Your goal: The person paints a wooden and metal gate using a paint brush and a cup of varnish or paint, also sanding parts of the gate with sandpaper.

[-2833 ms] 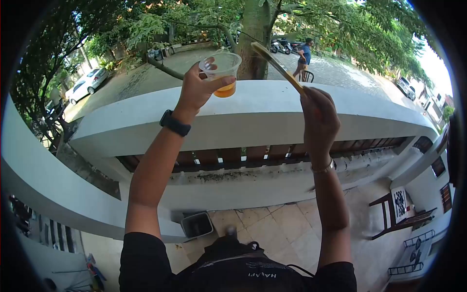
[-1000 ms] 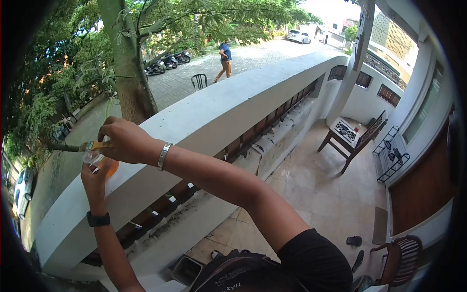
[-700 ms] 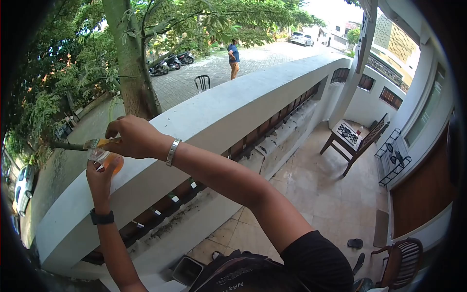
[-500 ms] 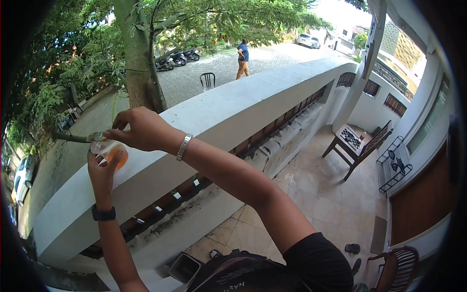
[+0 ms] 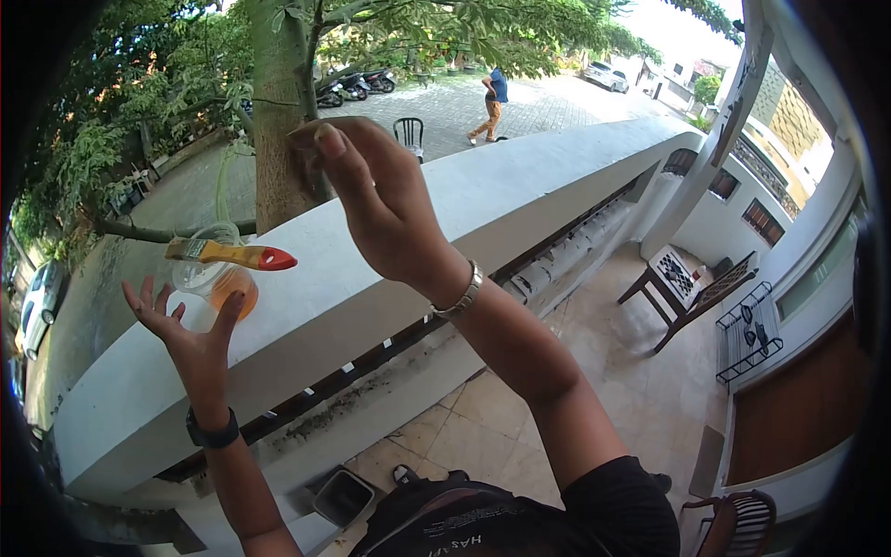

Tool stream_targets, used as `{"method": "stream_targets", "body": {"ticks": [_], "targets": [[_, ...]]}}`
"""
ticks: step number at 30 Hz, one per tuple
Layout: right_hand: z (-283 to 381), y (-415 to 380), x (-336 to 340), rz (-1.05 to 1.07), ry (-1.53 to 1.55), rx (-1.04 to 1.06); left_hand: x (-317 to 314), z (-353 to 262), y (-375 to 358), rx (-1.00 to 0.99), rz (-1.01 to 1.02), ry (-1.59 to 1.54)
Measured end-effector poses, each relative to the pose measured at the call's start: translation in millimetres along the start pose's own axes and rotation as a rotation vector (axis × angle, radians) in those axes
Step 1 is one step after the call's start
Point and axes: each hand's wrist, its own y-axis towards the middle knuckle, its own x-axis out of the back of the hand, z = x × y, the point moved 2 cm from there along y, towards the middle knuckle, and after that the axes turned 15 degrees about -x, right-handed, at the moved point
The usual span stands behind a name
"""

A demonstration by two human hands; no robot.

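A yellow-handled, red-tipped paintbrush (image 5: 234, 255) lies across a clear plastic cup (image 5: 243, 290) of orange liquid on the white wall (image 5: 306, 278). The left hand (image 5: 199, 349) spreads its fingers just beside the cup; the raised right hand (image 5: 388, 218) curls its blurred fingers loosely, gripping nothing.

**Brush (image 5: 237, 254) laid over clear cup (image 5: 198, 281)**

Brush: flat, yellow handle, red end, metal band, pale bristles. Lies crosswise over the cup's mouth, red end out past the rim, toward picture right. Cup: see-through plastic, mouth up, orange liquid (image 5: 236, 290) low inside; on white wall top (image 5: 483, 190).
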Motion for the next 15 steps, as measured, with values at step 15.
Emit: {"method": "stream_targets", "body": {"ticks": [15], "targets": [[-78.1,-272.4,114.6,-0.220,-0.072,-0.405,19.7,-114.1,-11.7,-0.458,-0.192,-1.161]]}}
